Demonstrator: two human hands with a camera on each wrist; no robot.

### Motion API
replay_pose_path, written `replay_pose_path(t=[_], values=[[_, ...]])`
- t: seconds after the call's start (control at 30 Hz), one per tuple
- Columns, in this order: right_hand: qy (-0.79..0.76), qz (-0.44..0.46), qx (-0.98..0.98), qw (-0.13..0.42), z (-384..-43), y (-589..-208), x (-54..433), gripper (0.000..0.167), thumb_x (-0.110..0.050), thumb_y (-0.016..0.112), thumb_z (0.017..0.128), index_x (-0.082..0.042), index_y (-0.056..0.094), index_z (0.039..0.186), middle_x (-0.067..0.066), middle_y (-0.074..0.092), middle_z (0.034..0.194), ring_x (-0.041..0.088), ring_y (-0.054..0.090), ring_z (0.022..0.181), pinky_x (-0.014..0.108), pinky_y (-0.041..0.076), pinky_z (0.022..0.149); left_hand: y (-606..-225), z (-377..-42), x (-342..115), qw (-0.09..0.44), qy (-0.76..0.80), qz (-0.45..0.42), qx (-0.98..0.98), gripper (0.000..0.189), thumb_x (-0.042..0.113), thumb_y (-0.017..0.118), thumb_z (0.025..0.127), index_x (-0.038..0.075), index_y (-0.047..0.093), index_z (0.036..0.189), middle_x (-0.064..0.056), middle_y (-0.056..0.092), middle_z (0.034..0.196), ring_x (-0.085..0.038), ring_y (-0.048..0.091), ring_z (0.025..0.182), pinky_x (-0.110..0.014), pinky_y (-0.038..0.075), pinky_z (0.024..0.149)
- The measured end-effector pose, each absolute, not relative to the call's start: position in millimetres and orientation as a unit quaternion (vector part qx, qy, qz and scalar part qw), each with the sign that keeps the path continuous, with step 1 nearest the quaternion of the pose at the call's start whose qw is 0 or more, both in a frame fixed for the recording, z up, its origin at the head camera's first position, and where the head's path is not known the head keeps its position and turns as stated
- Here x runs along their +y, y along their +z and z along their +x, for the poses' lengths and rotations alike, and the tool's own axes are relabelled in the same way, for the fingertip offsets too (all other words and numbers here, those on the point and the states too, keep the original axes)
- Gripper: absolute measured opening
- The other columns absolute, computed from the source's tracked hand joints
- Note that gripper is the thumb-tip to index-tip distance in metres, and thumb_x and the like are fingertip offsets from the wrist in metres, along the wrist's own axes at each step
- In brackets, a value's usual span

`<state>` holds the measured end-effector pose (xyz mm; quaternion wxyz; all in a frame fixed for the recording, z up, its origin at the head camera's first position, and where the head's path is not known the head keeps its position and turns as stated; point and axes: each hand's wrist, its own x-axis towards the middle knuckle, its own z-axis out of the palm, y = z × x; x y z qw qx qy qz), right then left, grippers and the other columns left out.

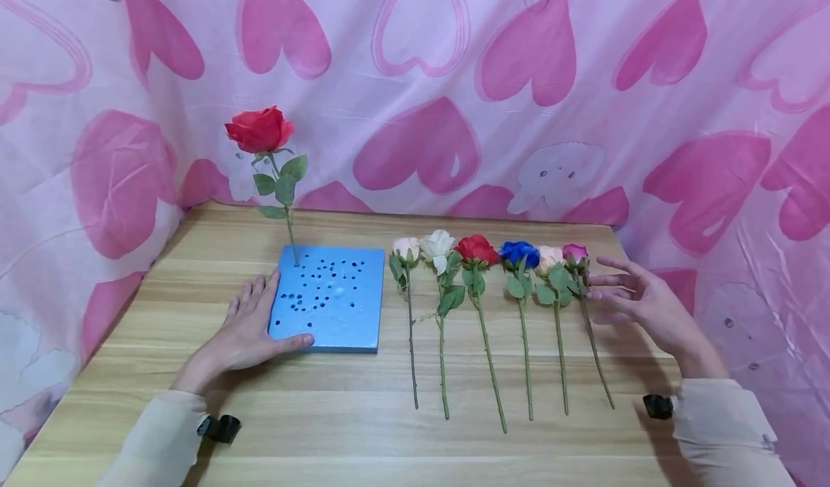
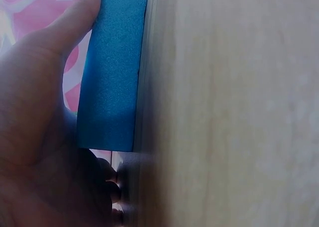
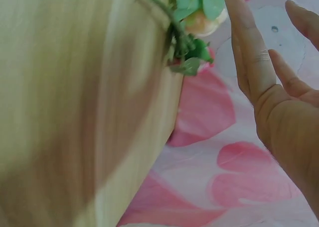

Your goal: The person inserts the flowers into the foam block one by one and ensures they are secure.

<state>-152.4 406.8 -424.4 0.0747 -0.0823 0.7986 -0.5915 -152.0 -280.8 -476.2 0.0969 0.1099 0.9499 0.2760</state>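
A blue foam block (image 1: 327, 300) full of small holes lies on the table, a red rose (image 1: 261, 130) standing upright at its back left. My left hand (image 1: 249, 325) rests against the block's left side, fingers straight and spread, thumb (image 2: 79, 23) along the front edge. My right hand (image 1: 638, 303) is beside the head of the magenta rose (image 1: 575, 252), its fingers loosely extended and nothing held. Left of that rose lie a peach rose (image 1: 550, 259), a blue rose (image 1: 519, 253), another red rose (image 1: 476, 248), a white rose (image 1: 437, 243) and a pale pink rose (image 1: 406, 248).
The wooden table (image 1: 311, 415) ends at the back against a pink curtain (image 1: 415, 33) printed with hearts. The lying roses form a row, heads toward the curtain and stems (image 1: 493, 372) toward me. Black straps (image 1: 219, 428) show at both wrists.
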Motion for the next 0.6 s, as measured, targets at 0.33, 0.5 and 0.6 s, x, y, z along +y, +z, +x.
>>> replay_pose_path(t=[0.33,0.5,0.6], values=[[-0.584,-0.035,0.804,0.105,-145,-443,415,0.054,-0.002,0.070,0.109,-0.022,0.056,0.156,0.006,0.077,0.132,0.026,0.081,0.109,0.056,0.069,0.085,-476,-152,-281,0.096,0.280,0.106,0.949,0.142,0.071,0.083,0.089,0.007,-0.007,0.178,-0.040,-0.005,0.179,-0.066,-0.008,0.164,-0.083,-0.003,0.129],[-0.583,-0.011,0.805,0.111,-144,-448,414,0.053,-0.002,0.074,0.107,-0.014,0.055,0.155,0.013,0.076,0.128,0.023,0.080,0.108,0.057,0.069,0.084,-476,-152,-281,0.097,0.282,0.107,0.948,0.142,0.071,0.083,0.089,0.007,-0.007,0.178,-0.040,-0.005,0.179,-0.066,-0.008,0.164,-0.083,-0.003,0.129],[-0.570,-0.009,0.815,0.110,-145,-451,413,0.058,-0.005,0.075,0.107,-0.003,0.049,0.159,0.019,0.074,0.130,0.022,0.080,0.108,0.058,0.069,0.082,-476,-152,-280,0.096,0.281,0.108,0.949,0.142,0.071,0.083,0.089,0.007,-0.007,0.178,-0.040,-0.006,0.179,-0.066,-0.008,0.164,-0.083,-0.003,0.129]])
